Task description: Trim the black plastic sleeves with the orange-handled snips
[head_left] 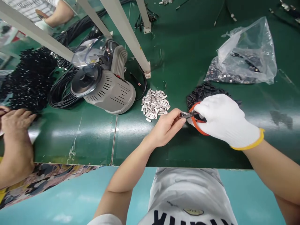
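Observation:
My right hand (pixel 220 118), in a white knitted glove with a yellow cuff, is closed around pliers (pixel 187 115) with orange handles. Their metal jaws point left and meet the fingertips of my bare left hand (pixel 165 127). Thumb and forefinger of that hand are pinched at the jaws; whatever small piece sits between them is too hidden to name. Just up and left of my left hand lies a pile of small silver metal connector pieces (pixel 155 104). Behind the gloved hand is a heap of small black pieces (pixel 205 91), partly covered by the glove.
A clear plastic bag (pixel 248 62) of small parts lies at the back right. Left of the silver pile stands a grey machine (pixel 110 92) with a cable, near white metal posts (pixel 127 31). A co-worker's hand (pixel 17 120) rests by black cables (pixel 30 78) at far left.

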